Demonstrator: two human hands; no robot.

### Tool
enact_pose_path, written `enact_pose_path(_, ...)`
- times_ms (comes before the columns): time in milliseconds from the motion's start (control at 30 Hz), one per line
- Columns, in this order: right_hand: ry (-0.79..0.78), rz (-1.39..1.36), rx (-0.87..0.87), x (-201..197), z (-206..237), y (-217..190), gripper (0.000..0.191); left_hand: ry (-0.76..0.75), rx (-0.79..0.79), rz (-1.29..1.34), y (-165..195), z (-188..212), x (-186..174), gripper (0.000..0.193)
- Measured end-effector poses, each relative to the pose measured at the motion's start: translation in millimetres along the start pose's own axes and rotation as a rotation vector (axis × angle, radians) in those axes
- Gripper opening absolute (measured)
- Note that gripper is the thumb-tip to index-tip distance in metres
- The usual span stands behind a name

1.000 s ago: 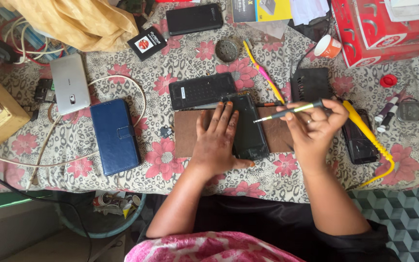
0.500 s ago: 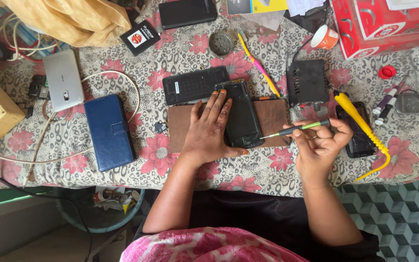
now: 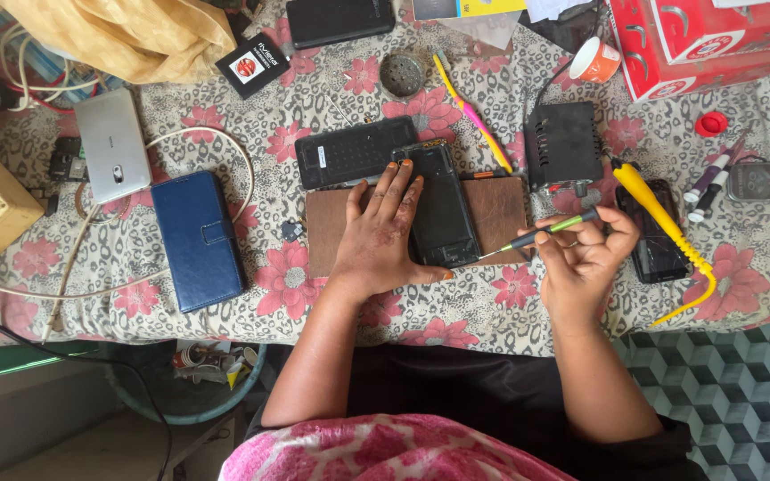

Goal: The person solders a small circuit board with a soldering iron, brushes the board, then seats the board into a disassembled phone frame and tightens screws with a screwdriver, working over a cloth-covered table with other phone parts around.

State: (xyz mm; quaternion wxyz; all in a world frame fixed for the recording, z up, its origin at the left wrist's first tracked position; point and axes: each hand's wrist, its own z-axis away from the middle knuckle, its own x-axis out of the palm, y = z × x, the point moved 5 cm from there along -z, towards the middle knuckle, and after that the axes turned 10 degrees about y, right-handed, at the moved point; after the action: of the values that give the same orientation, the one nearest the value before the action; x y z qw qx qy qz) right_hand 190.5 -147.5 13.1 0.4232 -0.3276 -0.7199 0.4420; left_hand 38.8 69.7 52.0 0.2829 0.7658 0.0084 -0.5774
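Note:
A black phone (image 3: 441,207) lies face down on a brown leather mat (image 3: 501,209) in the middle of the flower-patterned table. My left hand (image 3: 378,239) presses flat on the mat with its fingers against the phone's left edge. My right hand (image 3: 583,258) grips a thin green-and-black screwdriver (image 3: 541,233), whose tip points at the phone's lower right edge. A black phone back panel (image 3: 352,151) rests just beyond the mat.
A blue wallet case (image 3: 198,239), a silver phone (image 3: 113,144) and a white cable (image 3: 180,142) lie at the left. A black box (image 3: 563,144), a yellow tool (image 3: 661,223) over another phone (image 3: 657,249), red boxes (image 3: 706,36) and a pink-yellow toothbrush (image 3: 470,111) are at the right.
My right hand has come down and toward me, bringing the screwdriver tip to the phone's lower right edge. My left hand stays on the mat and phone.

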Motion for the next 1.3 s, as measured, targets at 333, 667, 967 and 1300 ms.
enact_pose_path(333,-0.007,0.02,0.011,-1,-1,5,0.061,0.01,0.003,0.01,-1,0,1,0.142)
enact_pose_path(667,-0.014,0.002,0.012,-2,-1,9,0.06,0.021,0.018,0.008,-1,1,1,0.141)
enact_pose_path(967,-0.013,-0.002,0.033,-3,-1,9,0.06,0.028,0.023,0.016,-2,1,3,0.141)
enact_pose_path(1300,-0.009,-0.01,0.025,-4,-2,12,0.061,0.036,0.024,0.023,-1,2,2,0.141)
